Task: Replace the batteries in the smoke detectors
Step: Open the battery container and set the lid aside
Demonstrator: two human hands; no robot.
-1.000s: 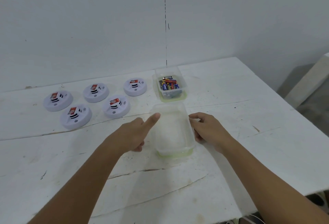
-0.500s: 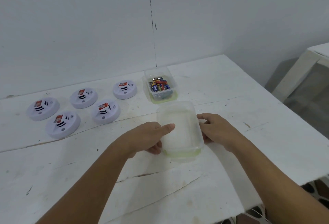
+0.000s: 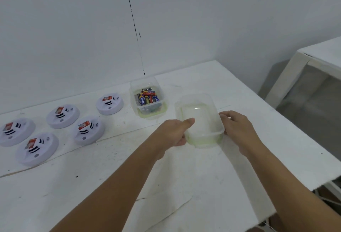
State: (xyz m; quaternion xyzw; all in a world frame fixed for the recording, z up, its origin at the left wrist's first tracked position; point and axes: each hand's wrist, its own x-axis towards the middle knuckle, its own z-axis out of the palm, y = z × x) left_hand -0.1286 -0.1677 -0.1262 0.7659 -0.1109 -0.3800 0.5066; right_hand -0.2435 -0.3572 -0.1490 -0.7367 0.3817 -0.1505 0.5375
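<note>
A: Start close in. What are the hands doing?

B: Both hold the empty clear container [image 3: 200, 121]. The left hand [image 3: 172, 132] has its thumb over the near-left rim with the fingers curled beneath, so that grip is closed on the container. The right hand [image 3: 237, 126] clasps the opposite side, fingers wrapped on the wall.

A: Has anything changed in the last second?

B: Yes. The container has slid to the right across the desk [image 3: 239, 185], and a second ago the left forefinger was pointing out over its rim; now that hand has settled into a proper hold. The container now sits just right of the battery box [image 3: 147, 99] and a little nearer the person, apart from it.

A: And beyond that?

B: The battery box holds a jumble of batteries [image 3: 147, 98]. Left of the battery box lie five smoke detectors [image 3: 89, 130], two nearer, three farther back, each with a red-labelled cell showing in its bay.

A: So where does the task stand?

B: I judge it barely begun: no detector has been touched. The empty container is probably being placed to receive the spent cells.
</note>
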